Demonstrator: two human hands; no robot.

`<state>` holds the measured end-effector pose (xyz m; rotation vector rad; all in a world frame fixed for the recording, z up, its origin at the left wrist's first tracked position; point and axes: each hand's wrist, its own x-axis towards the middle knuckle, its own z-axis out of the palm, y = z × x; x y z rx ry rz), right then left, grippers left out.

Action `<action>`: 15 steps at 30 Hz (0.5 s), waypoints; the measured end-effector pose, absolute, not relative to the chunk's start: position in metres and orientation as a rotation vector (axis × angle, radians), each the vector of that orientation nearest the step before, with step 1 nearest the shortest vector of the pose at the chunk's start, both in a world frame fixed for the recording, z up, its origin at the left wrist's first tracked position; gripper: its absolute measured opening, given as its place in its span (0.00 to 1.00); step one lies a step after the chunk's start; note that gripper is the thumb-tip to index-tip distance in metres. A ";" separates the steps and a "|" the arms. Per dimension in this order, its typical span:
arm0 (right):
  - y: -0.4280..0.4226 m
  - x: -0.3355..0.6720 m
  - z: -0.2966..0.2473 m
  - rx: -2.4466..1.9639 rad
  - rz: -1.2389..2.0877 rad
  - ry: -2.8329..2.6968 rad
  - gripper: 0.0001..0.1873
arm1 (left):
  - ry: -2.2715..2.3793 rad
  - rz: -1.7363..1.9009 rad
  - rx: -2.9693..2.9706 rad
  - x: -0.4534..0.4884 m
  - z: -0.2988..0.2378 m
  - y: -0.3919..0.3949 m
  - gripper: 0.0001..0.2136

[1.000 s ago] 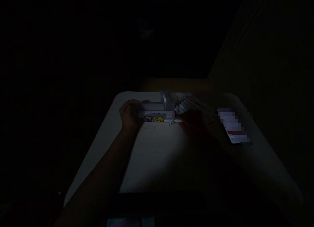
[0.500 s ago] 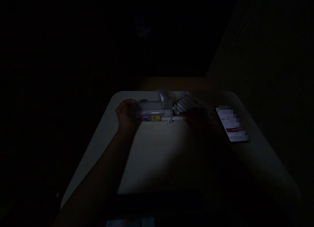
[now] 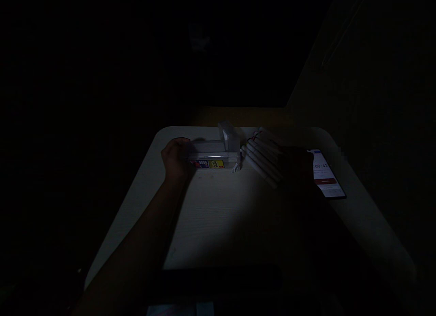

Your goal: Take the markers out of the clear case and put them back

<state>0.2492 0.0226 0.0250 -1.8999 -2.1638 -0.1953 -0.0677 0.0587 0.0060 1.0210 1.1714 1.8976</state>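
Presently, a clear rectangular plastic case (image 3: pixel 213 153) with a red, blue and yellow printed label is gripped at its left end, near the far edge of the pale desk (image 3: pixel 218 220), with the fingers of the left hand (image 3: pixel 176 160) curled closed around it. A raised clear flap (image 3: pixel 229 141) stands at its right end, so the case is judged to be open, though its contents cannot be made out in the gloom. Just beside it, a fanned row of white markers (image 3: pixel 262 159) is laid outside the case, and the right hand (image 3: pixel 294 165) is held over their right ends; whether it is spread or pinching cannot be told. A black smartphone (image 3: pixel 326 173) showing a timer is placed near the right edge.
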 end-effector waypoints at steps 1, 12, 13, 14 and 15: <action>0.023 0.246 0.024 -1.938 -0.203 -2.131 0.18 | 1.168 1.897 1.021 -0.068 0.005 0.059 0.07; 0.021 0.225 0.026 -1.947 -0.263 -2.043 0.19 | 1.119 1.896 1.015 -0.067 0.005 0.060 0.08; 0.020 0.224 0.026 -1.927 -0.271 -2.043 0.19 | 1.117 1.901 1.016 -0.068 0.004 0.060 0.08; 0.018 0.223 0.027 -1.906 -0.278 -2.048 0.19 | 1.115 1.907 1.017 -0.069 0.003 0.061 0.07; 0.017 0.222 0.028 -1.883 -0.281 -2.059 0.19 | 1.118 1.912 1.023 -0.069 0.002 0.062 0.08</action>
